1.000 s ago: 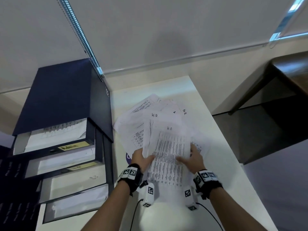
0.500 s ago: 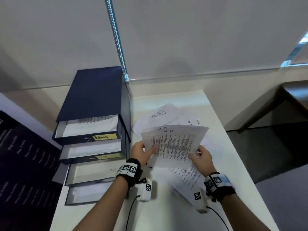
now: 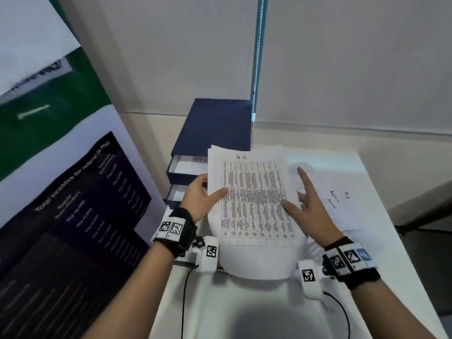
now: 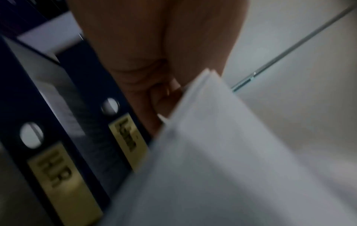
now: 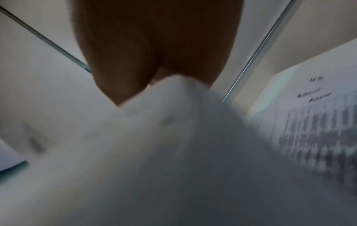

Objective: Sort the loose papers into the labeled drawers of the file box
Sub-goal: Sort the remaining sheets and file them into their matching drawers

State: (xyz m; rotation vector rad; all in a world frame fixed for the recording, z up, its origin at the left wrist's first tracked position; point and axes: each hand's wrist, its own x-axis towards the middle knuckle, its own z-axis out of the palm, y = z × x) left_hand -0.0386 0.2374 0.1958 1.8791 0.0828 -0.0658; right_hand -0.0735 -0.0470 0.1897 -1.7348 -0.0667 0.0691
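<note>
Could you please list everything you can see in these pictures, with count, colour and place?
Dark blue file box: one, rear left of table.
Yellow drawer labels: two, on its drawer fronts.
White printed sheets marked "H R": a few, lifted between both hands.
White loose papers: several, lying right on table.
White table: one, below.
Dark printed banner: one, left.
Left hand: pinches the sheets' left edge.
Right hand: holds their right edge, forefinger straight.

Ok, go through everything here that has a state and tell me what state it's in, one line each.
H.R. sheets: lifted off the table, held at both side edges.
Left hand: pinches the sheets' left edge.
Right hand: thumb on the sheets, index finger straight.
Top drawer: pulled out, papers inside.
Loose papers: lying flat on the table.
</note>
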